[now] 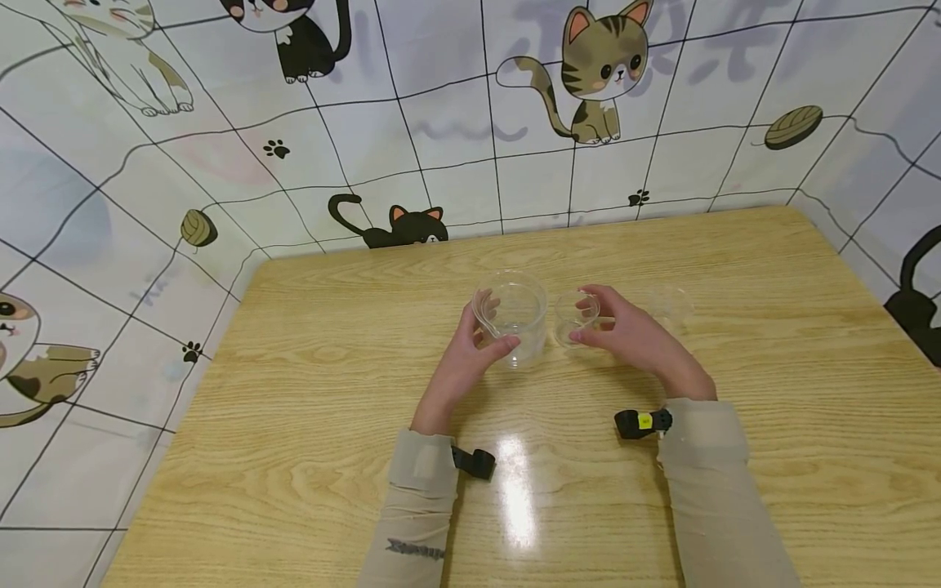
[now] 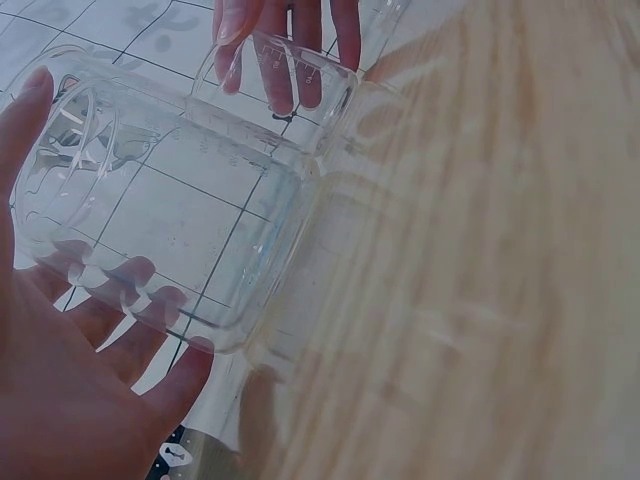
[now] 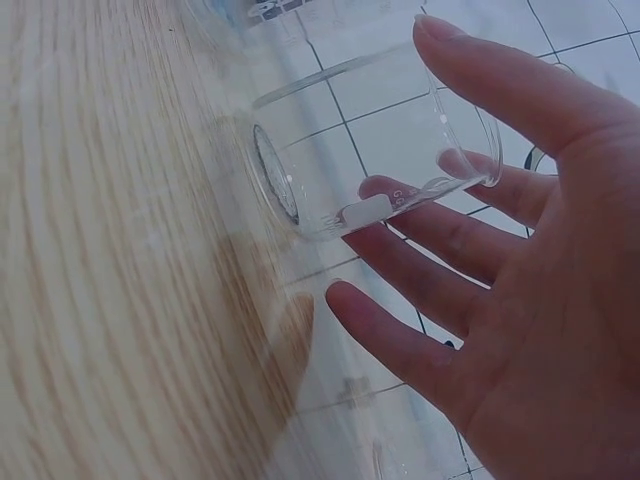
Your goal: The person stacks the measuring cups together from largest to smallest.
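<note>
A large clear glass beaker [image 1: 524,314] stands upright near the middle of the table. My left hand [image 1: 470,347] grips its left side, thumb at the front and fingers round the back. In the left wrist view, the fingers [image 2: 135,325] show along the wall of this beaker [image 2: 200,215]. Just to its right is a smaller clear beaker [image 1: 568,318], also upright. Around the right side of that one my right hand [image 1: 632,331] is curved, holding it between thumb and fingers. Faint white markings show on the small beaker [image 3: 365,150] in the right wrist view.
Another clear glass vessel [image 1: 672,304] stands on the wooden table [image 1: 331,392], right of and behind my right hand. A cloth [image 1: 448,122] with cartoon cats and a grid hangs behind the table and along both sides.
</note>
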`<state>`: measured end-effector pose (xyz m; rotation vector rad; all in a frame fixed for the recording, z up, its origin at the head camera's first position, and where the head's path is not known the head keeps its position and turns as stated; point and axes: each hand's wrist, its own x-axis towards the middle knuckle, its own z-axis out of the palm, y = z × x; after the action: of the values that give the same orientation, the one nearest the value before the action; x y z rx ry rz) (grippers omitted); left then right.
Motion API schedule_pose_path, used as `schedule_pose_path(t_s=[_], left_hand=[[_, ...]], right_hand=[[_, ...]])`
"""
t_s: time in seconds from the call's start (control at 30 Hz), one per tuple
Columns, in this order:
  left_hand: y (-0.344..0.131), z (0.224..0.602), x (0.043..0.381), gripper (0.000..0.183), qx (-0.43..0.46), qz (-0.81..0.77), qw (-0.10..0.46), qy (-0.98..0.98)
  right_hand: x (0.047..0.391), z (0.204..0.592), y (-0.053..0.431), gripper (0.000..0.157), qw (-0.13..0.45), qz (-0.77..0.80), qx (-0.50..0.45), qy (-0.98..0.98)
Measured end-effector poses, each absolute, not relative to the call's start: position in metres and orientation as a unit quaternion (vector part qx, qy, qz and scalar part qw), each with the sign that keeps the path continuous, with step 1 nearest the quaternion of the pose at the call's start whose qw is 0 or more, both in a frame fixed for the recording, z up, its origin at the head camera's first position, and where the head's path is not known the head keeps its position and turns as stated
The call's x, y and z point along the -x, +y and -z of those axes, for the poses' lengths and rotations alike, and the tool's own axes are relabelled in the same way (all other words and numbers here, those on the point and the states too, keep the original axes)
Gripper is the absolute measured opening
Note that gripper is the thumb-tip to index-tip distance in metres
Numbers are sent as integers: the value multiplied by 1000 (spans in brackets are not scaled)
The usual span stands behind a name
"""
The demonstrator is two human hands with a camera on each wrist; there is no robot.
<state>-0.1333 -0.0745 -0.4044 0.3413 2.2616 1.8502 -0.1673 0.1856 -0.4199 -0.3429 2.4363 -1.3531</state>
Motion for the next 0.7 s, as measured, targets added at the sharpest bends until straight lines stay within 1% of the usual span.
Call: schedule_pose_path(t_s=[0.5,0.7], left_hand=[[-74,404,133,78,-112,-623,102,767],[-73,403,133,77,-113,-620,96,771]], right_hand=[[168,421,180,83,167,464,119,862],[168,421,180,83,168,461,119,863]])
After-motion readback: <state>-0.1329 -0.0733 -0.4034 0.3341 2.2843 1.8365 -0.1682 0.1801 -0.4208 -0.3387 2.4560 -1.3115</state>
